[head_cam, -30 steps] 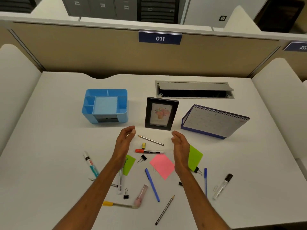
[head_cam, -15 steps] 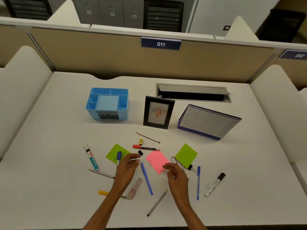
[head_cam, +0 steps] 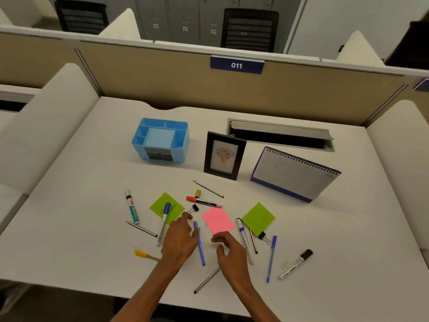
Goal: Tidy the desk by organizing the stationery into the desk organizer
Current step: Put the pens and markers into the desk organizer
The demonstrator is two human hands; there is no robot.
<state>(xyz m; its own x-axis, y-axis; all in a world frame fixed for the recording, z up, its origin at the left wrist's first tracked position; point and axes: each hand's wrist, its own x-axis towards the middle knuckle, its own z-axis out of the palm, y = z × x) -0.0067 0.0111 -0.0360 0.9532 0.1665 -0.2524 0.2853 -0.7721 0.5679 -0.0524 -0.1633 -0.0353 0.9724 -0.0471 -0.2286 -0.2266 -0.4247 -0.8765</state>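
Organizer (head_cam: 160,145) sits toward surface (head_cam: 348,228) far edge, left of centre — stationery loose near front edge. Left hand (head_cam: 180,240) over blue pen (head_cam: 199,245), right hand (head_cam: 229,249) at pink note (head_cam: 217,219) — both grips loosely spread, holding nothing.

Your two forearms enter the frame from six o'clock, both bare to the edge of view with no sleeves showing. Your left hand (head_cam: 180,238) and right hand (head_cam: 228,251) are bare too: no gloves, rings, watch or wristband visible on either.
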